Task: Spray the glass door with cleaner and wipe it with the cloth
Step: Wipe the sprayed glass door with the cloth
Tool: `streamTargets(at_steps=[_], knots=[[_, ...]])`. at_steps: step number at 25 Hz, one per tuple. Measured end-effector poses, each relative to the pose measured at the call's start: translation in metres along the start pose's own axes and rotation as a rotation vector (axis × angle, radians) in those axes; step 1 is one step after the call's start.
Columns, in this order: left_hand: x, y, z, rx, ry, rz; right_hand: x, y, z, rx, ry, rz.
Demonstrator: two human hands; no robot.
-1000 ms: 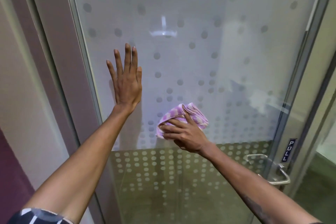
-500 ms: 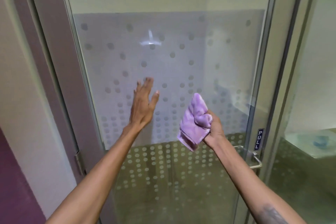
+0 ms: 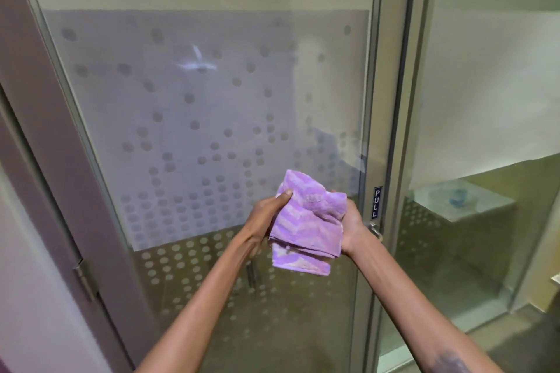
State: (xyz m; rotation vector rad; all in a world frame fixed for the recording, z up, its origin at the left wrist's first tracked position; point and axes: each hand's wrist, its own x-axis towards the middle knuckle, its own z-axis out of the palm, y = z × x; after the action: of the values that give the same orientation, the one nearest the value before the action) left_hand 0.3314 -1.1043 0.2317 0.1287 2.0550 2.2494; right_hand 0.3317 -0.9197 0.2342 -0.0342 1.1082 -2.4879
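Both hands, left hand (image 3: 263, 222) and right hand (image 3: 351, 225), grip the cloth (image 3: 306, 221) (apparently clear of glass door (image 3: 212, 118)).

Both arms reach forward and come close together in the middle. The left hand (image 3: 266, 215) is turned on its side, its thumb on top and its fingers curled under, pinching the cloth (image 3: 306, 221). The right hand (image 3: 351, 224) is closed around the other edge, wrist bent slightly inward.
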Motion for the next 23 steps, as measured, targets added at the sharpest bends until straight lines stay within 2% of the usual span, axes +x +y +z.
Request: streamTargets(at_steps=[5, 7, 10, 12, 14, 18, 23], knots=[[0.007, -0.011, 0.053, -0.112, -0.059, 0.034, -0.029, -0.023, -0.039, -0.03, 0.21, -0.024], [0.017, -0.015, 0.083, -0.119, -0.05, 0.079, -0.044, -0.041, -0.061, -0.074, 0.271, -0.115], [0.028, -0.021, 0.135, -0.143, -0.034, 0.106, -0.072, -0.076, -0.099, -0.238, 0.259, -0.31], [0.037, -0.025, 0.175, -0.167, -0.06, 0.12, -0.093, -0.101, -0.125, -0.389, 0.252, -0.37], [0.047, -0.026, 0.216, -0.187, -0.121, 0.129, -0.109, -0.126, -0.152, -0.508, 0.327, -0.437], [0.074, -0.036, 0.302, -0.197, -0.269, 0.096, -0.135, -0.179, -0.207, -0.457, 0.506, -0.615], [0.093, -0.062, 0.412, -0.024, -0.42, 0.143, -0.182, -0.231, -0.284, -0.352, 0.61, -0.695]])
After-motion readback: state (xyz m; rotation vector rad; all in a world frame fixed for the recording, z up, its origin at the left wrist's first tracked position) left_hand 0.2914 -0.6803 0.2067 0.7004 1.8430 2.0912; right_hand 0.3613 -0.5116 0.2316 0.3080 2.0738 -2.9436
